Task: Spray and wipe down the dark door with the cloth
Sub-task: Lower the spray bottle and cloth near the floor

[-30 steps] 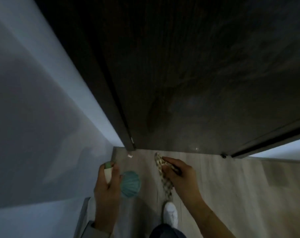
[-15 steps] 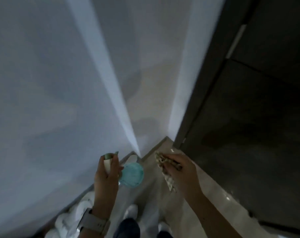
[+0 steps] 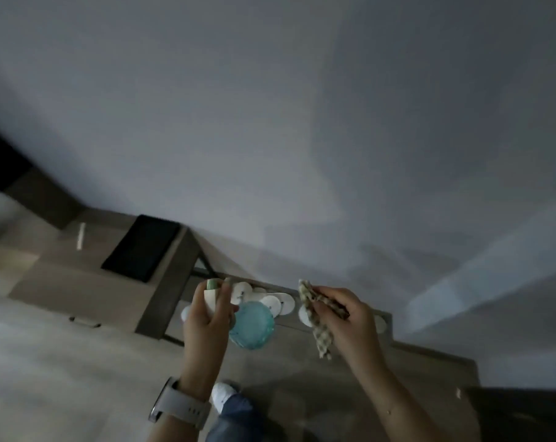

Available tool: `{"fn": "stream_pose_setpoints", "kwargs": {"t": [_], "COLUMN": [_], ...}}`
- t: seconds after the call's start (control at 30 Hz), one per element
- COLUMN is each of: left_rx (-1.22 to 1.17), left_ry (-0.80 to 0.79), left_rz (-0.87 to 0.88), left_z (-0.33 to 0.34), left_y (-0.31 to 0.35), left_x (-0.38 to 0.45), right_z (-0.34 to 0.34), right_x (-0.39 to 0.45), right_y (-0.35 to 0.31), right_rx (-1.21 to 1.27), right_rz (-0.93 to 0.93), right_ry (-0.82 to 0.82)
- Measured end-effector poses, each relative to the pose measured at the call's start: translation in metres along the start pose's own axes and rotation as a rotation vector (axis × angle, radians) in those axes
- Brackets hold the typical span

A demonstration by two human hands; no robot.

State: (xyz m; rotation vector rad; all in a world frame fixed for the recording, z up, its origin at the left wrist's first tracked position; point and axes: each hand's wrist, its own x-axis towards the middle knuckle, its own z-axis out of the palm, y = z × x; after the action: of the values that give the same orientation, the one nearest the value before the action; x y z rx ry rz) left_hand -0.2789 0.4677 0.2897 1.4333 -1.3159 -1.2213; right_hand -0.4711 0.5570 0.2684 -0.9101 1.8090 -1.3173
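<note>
Two hands in view, both loaded. Your left hand (image 3: 206, 323) has its grip clenched around the neck of the spray bottle (image 3: 249, 325): fingers wrap the pale trigger head, teal body hangs below and to the right of the palm. Grey watch (image 3: 177, 406) on that wrist. Your right hand (image 3: 350, 320) pinches the checked cloth (image 3: 314, 323) between thumb and fingers; one end sticks up past the fingertips, the rest dangles below the hand. Hands are apart, bottle and cloth not touching.

You're looking at a plain grey wall (image 3: 270, 122) and the floor (image 3: 63, 362); a dark panel at the bottom right corner could be the door, can't tell. Wooden unit (image 3: 88, 269) at the left edge carries a black flat item (image 3: 141, 248) near its right edge. Several white round discs (image 3: 271, 303) lie at the foot of the wall, behind your hands. White shoe (image 3: 222, 395) and blue trouser leg show at the bottom, between your forearms.
</note>
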Motion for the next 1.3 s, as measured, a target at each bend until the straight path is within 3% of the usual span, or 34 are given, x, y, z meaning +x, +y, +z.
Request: {"fn": "stream_pose_setpoints", "kwargs": {"t": [0.2, 0.33, 0.5, 0.77, 0.9, 1.1, 1.3], "left_rx": [-0.032, -0.007, 0.007, 0.080, 0.114, 0.199, 0.317], "left_ry": [0.188, 0.198, 0.191, 0.066, -0.033, -0.200, -0.389], "left_rz": [-0.040, -0.068, -0.091, -0.111, -0.160, -0.205, -0.071], "left_z": [-0.121, -0.186, -0.239, -0.254, -0.243, -0.235, -0.236], "left_y": [-0.033, -0.051, -0.064, -0.105, -0.123, -0.164, -0.181], "left_x": [0.099, 0.173, 0.275, 0.425, 0.483, 0.534, 0.559], "right_z": [0.166, 0.269, 0.341, 0.438, 0.496, 0.569, 0.620], "right_x": [0.072, 0.121, 0.179, 0.273, 0.299, 0.316, 0.309], "right_y": [-0.038, -0.051, -0.057, -0.015, 0.015, 0.057, 0.085], "right_rx": [-0.044, -0.126, -0.234, -0.225, -0.201, -0.176, 0.009], "right_rz": [0.017, 0.006, 0.041, 0.240, 0.464, 0.657, 0.938], "right_ry": [-0.227, -0.264, -0.279, -0.263, -0.233, -0.083, 0.121]}}
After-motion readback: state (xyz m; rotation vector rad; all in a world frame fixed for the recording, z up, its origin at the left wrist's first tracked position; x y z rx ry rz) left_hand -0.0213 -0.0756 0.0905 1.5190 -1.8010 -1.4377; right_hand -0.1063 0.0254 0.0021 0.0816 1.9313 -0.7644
